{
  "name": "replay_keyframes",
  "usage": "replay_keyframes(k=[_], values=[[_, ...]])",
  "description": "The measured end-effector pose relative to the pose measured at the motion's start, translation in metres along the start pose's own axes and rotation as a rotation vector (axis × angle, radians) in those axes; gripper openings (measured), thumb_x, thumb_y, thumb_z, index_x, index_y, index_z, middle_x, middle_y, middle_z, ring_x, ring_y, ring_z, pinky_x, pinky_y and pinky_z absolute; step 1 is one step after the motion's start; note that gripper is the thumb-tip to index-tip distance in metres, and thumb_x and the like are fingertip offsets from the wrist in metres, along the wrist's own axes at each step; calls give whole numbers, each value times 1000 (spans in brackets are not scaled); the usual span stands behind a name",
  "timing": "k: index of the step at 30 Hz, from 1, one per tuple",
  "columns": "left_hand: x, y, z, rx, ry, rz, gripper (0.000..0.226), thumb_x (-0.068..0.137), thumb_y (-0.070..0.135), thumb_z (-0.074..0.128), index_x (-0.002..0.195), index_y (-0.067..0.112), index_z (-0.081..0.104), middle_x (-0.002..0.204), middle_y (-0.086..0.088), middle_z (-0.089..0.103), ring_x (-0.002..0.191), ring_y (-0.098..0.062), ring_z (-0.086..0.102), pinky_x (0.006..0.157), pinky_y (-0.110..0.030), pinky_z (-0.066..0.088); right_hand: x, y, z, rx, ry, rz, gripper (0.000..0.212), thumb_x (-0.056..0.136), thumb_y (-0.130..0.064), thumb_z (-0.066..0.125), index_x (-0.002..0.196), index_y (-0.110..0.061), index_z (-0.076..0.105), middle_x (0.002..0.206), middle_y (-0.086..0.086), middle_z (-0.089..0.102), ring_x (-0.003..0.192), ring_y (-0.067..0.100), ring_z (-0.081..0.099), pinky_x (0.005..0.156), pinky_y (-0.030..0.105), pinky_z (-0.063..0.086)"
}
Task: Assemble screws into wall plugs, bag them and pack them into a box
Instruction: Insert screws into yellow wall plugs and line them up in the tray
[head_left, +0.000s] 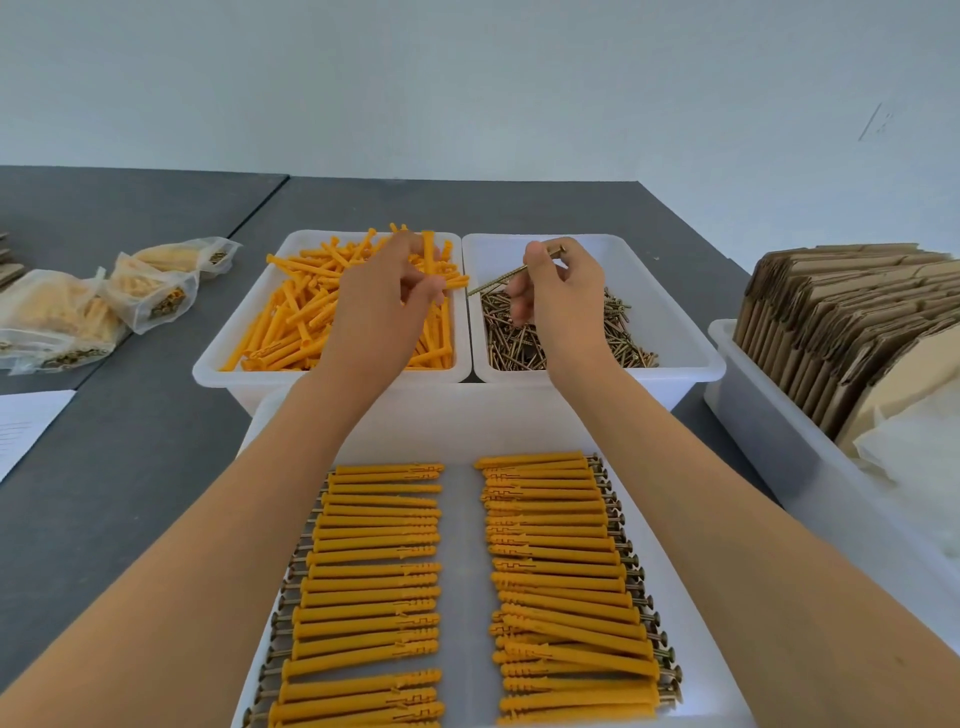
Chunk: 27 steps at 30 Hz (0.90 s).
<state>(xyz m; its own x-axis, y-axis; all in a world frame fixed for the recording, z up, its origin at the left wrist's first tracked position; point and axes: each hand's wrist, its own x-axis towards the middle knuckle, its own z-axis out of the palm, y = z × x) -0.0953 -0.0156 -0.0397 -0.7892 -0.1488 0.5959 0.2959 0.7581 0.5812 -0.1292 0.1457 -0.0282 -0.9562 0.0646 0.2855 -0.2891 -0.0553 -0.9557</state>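
Observation:
My left hand (387, 291) hovers over the white bin of loose orange wall plugs (291, 312) and pinches one orange plug (456, 283) that points right. My right hand (558, 291) is above the white bin of brass screws (670, 322) and pinches a single long screw (511, 273) between thumb and fingers, its tip aimed left toward the plug. A small gap separates screw tip and plug. In front of me a white tray (465, 545) holds two rows of assembled plugs with screws, a left row (363, 582) and a right row (566, 582).
Several filled clear bags (119, 296) lie on the grey table at the left, with a sheet of paper (26, 426) below them. A white bin of flat cardboard boxes (831, 332) stands at the right.

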Motion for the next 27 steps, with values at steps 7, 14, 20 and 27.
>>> replay_keyframes(k=[7,14,20,27], values=[[2,17,-1,-579,-177,-413,58,97,11,60,147,17,31,76,2,75,63,-5,66,59,-16,55,-4,-3,2,-6,33,-88,27,105,-18,38,83,-7,49,58,3,57,41,12,44,44,23,41],[6,14,0,-1254,-92,-889,10,98,4,54,106,1,60,83,-10,64,57,-7,62,58,-16,54,-13,-12,6,7,118,-331,32,106,-20,33,76,-13,43,59,5,47,53,14,42,55,30,37],[6,14,2,-1348,-70,-939,8,98,4,55,102,0,61,85,-12,66,60,-7,61,59,-16,55,-19,-14,11,-21,76,-418,30,105,-20,33,77,-17,43,59,-1,48,53,12,44,54,30,37],[-5,19,11,-71,-138,-14,44,98,13,57,139,16,43,77,5,69,66,3,58,64,-6,41,-16,-15,9,-21,126,-433,28,105,-23,32,83,-10,45,62,3,49,56,17,46,56,33,38]])
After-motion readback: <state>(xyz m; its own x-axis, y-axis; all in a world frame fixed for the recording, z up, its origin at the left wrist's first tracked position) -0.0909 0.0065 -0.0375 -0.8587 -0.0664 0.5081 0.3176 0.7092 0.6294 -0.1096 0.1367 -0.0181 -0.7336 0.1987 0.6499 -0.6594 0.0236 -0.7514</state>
